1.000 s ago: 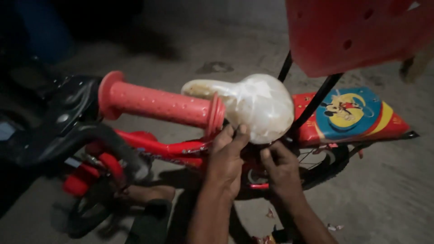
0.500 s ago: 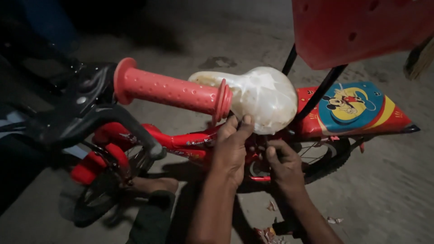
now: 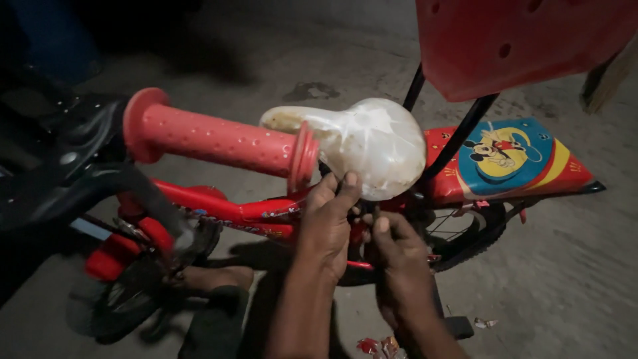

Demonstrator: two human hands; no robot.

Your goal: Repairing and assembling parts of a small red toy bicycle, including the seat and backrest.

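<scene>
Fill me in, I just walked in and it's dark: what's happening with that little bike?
A person crouches over a small red bicycle on a concrete floor. Both hands, left hand and right hand, work close together at the frame just under the plastic-wrapped saddle. What the fingers grip is hidden. A red handlebar grip juts across the foreground.

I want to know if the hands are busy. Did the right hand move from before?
Barely. The right hand stays just below the white seat, beside the left hand, with no clear shift against the red frame; the camera moved instead.
</scene>
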